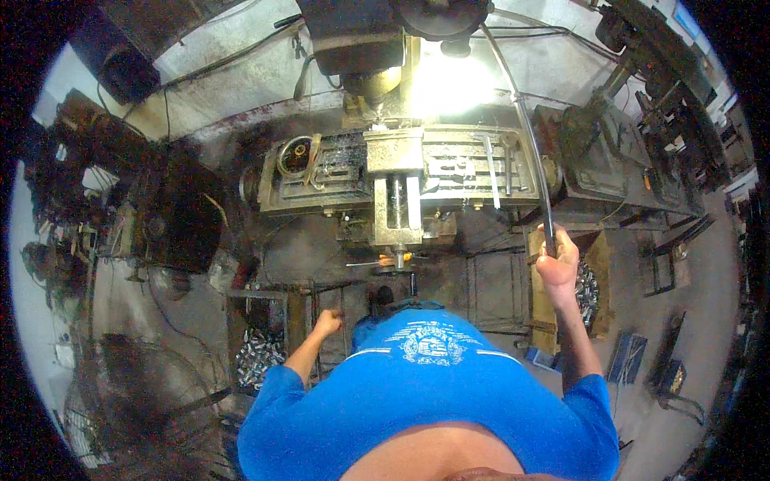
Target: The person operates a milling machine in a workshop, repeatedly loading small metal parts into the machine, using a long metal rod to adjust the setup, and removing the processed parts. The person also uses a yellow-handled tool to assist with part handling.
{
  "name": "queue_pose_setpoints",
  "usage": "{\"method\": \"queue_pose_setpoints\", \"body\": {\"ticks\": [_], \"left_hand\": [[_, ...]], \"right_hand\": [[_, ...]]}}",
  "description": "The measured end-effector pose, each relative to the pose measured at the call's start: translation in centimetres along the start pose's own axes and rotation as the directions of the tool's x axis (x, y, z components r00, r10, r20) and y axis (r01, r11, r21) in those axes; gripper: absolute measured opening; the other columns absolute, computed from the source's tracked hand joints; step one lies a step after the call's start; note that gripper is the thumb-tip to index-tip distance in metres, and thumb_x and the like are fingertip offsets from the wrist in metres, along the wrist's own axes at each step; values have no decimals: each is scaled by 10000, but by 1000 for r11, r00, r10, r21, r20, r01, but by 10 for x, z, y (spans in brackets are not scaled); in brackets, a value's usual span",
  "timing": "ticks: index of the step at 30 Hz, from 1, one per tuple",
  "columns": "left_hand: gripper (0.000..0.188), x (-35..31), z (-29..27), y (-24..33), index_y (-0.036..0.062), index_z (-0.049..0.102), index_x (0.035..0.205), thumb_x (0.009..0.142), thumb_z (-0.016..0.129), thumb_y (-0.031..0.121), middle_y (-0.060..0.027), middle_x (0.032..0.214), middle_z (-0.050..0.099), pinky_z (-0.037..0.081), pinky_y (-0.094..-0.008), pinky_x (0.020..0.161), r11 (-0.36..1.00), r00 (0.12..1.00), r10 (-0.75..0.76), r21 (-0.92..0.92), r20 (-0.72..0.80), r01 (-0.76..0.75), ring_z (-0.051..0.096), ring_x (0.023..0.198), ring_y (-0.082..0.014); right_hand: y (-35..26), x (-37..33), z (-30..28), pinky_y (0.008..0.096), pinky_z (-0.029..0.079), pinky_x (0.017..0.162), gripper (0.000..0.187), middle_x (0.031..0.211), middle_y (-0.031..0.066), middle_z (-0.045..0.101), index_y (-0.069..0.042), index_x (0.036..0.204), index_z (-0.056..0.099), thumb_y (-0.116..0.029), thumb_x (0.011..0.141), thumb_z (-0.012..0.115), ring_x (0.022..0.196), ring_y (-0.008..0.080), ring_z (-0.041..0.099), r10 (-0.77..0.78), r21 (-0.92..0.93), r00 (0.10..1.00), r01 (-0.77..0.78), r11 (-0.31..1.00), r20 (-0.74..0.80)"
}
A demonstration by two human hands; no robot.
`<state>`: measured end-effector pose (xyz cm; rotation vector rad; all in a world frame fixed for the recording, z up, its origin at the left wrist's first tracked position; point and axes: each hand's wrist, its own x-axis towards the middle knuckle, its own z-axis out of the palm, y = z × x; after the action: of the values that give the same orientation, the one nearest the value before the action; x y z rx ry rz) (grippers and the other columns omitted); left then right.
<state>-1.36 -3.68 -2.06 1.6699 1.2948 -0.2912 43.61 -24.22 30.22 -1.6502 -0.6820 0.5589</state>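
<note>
Grips the lever [526,128] with the right hand [559,268], fingers closed firmly round its black lower end. Can be traced from beside the dark machine head [349,44] at the top, slanting down past the right end of the slotted table [277,202] to that fist. Keeps the left hand [327,322] well apart from the lever, low at the left of the body, fingers curled in; cannot tell whether anything is held inside.

Across the middle of the table, seats a vise [393,150], its screw end pointing toward the body. On the table's right half, lays out a long metal tool [492,172]; on its left, a round thing with a yellow middle [301,150]. Glares white behind, from a lamp [453,84].

Near the left hand, heaps small metal parts in a bin [261,359]; beneath the right forearm, more such parts in a box [549,314]. Farther right, sets blue trays [626,357] on the floor.

Bears white print on the chest of the blue shirt [337,401]: a round crest with curved lettering and streaks; finer lines too small to make out.
</note>
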Motion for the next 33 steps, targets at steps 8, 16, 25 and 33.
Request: {"method": "queue_pose_setpoints", "body": {"ticks": [8,16,25,33], "left_hand": [[327,-15,26,-34,8,611,1049,733,531,43,-117,768,650,483,-280,522,955,978,-196,-215,72,207,616,598,-157],[372,-15,18,-32,25,600,1082,715,554,63,-104,784,656,479,-307,548,963,983,-179,-194,46,185,617,621,-164],[443,-29,2,-16,46,558,1151,708,553,61,-76,800,649,475,-356,567,930,969,-245,-275,31,244,606,648,-144],[356,-31,-57,-13,49,600,1067,730,542,149,-168,1009,613,469,-364,797,906,992,89,405,94,-120,601,902,-311]], "right_hand": [[12,4,0,166,328,541,459,712,-53,441,2,1046,529,-73,593,530,590,30,362,-31,-68,999,29,997,-29],[25,10,4,168,305,513,453,676,-67,406,5,1039,525,-95,599,552,583,23,360,-85,4,996,85,996,-3],[46,20,8,171,298,500,428,659,-69,397,-27,1022,525,-80,598,556,567,27,362,-64,78,998,64,995,-1],[99,58,33,211,313,461,294,569,-55,378,-55,915,530,-46,621,532,504,47,352,-200,-214,975,175,961,-101]]}}
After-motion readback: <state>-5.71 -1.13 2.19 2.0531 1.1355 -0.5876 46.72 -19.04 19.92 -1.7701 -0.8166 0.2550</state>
